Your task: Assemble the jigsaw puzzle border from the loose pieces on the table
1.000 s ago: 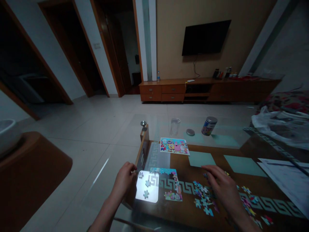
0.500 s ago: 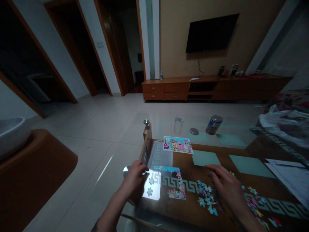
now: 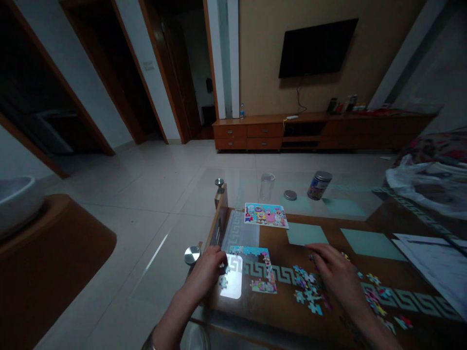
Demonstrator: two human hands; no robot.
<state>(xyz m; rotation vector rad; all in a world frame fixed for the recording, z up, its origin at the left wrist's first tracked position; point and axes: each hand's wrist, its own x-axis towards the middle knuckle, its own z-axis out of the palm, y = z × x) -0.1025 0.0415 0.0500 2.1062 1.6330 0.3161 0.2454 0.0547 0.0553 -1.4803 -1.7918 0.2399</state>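
My left hand [image 3: 210,267] is closed, its fingertips down at a puzzle piece [image 3: 226,269] on the bright white rectangle [image 3: 235,289]. Just below lies a second loose piece [image 3: 224,282]. To the right is a partly joined jigsaw puzzle [image 3: 270,272], with top, right and lower parts in place around a gap. My right hand [image 3: 335,270] hovers above the loose pieces, its fingers pinched around a small dark puzzle piece [image 3: 312,257], partly hidden. A pile of loose pieces [image 3: 308,287] lies left of that hand, and more pieces [image 3: 375,299] lie to its right.
Behind the puzzle lies a cartoon picture card [image 3: 266,215]. Farther back on the glass table stand a clear jar [image 3: 267,186], a metal lid [image 3: 290,195] and a printed can [image 3: 319,185]. Papers [image 3: 430,257] and a plastic bag [image 3: 423,182] are at the right.
My left hand has moved down and right onto the upper loose piece, which its fingers now partly cover. The right hand stays nearly in place; the whole view has shifted slightly.
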